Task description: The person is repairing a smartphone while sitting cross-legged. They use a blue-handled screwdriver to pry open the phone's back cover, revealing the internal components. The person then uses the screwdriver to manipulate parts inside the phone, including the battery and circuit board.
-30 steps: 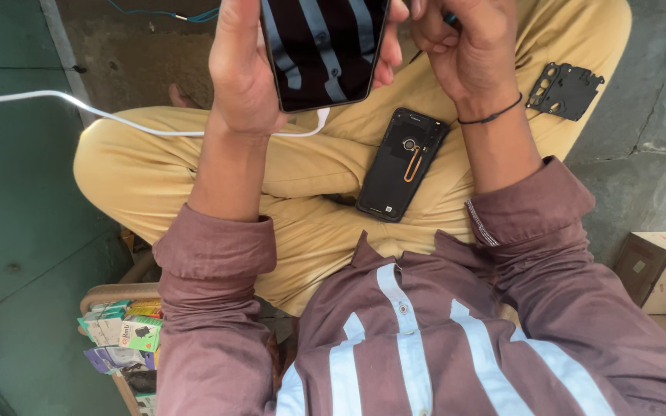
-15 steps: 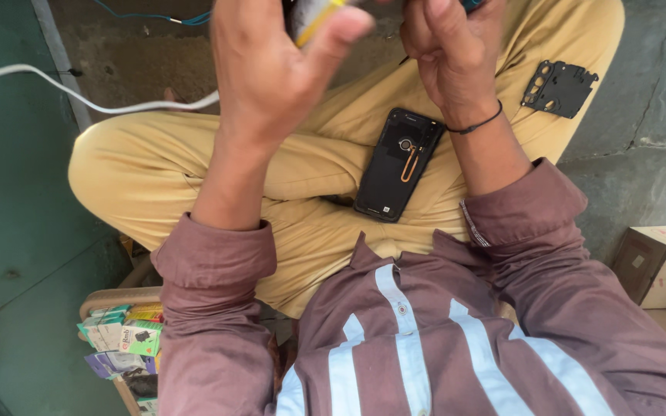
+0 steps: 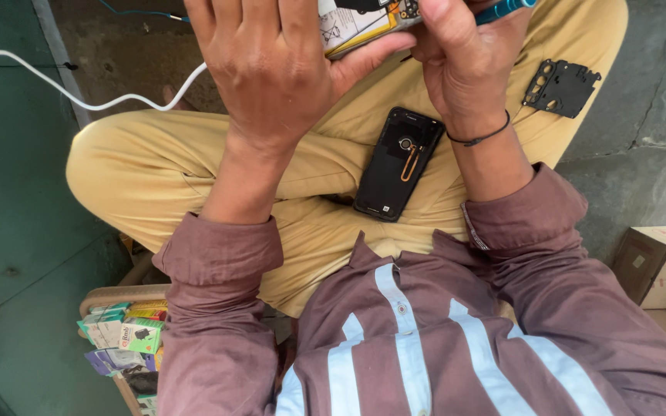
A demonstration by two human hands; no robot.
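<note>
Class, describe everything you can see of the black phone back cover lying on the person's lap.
The black back cover is a rounded rectangle, apparently plastic, lying inner side up and tilted on the tan trousers. Its inside shows a round part near the top with an orange strip running down from it, and a small pale label near the lower end. It rests between both forearms; neither the left hand nor the right hand touches it.

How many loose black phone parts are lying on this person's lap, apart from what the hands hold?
2: a black phone back cover lies between the thighs, and a smaller black perforated plate sits on the knee at the right of the picture. Others may be hidden under the hands.
</note>
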